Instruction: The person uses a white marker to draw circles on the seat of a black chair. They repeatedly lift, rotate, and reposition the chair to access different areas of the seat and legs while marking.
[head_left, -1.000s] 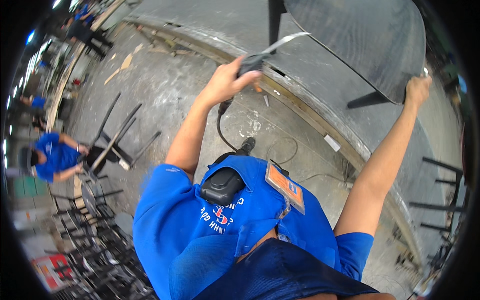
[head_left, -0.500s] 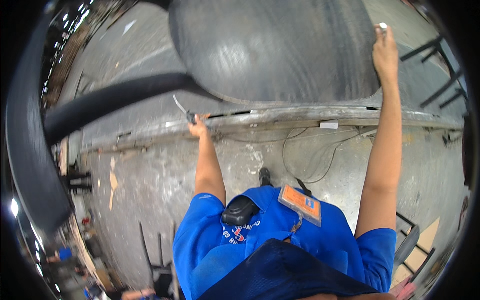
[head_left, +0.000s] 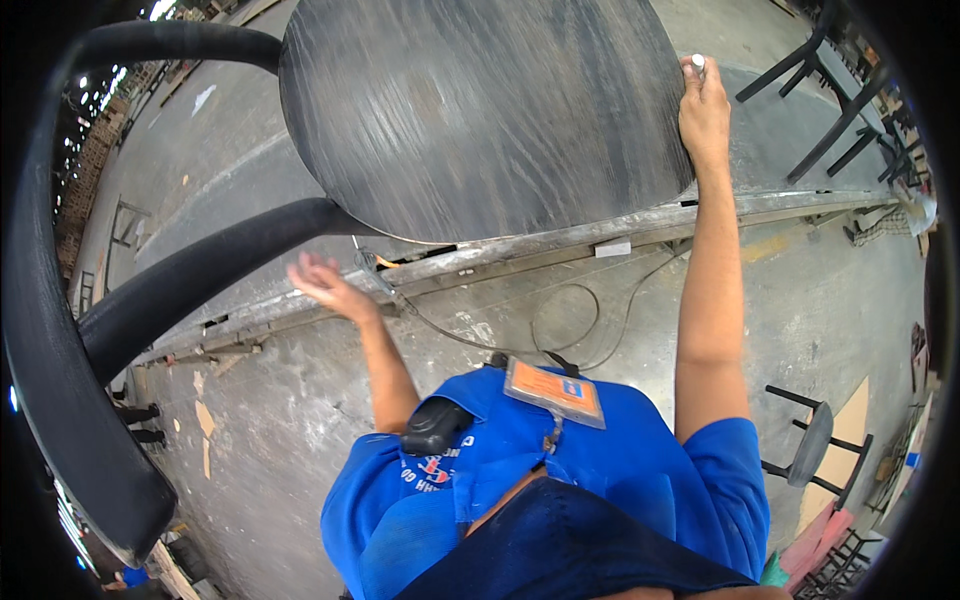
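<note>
A chair with a dark, wood-grained seat (head_left: 490,120) and a thick curved black frame (head_left: 215,250) stands before me. My right hand (head_left: 706,120) is closed at the seat's right edge, around a small cylinder with a round white end (head_left: 698,62); its kind does not show. My left hand (head_left: 335,290), slightly blurred, is open beside the frame, fingers apart and holding nothing. Just right of it, an air blow gun (head_left: 372,270) with a hose (head_left: 440,328) rests at the bench edge, partly behind the chair.
The long grey bench edge (head_left: 540,240) runs across in front of me, with a white block (head_left: 612,248) on its side. Hose loops (head_left: 590,320) hang by the floor. More dark chairs stand at the upper right (head_left: 850,90) and lower right (head_left: 815,445). Cardboard scraps (head_left: 205,425) lie left.
My left hand has let go of the air blow gun and moved left, opening. The chair appears further left and turned slightly in view, with my right hand still at its edge.
</note>
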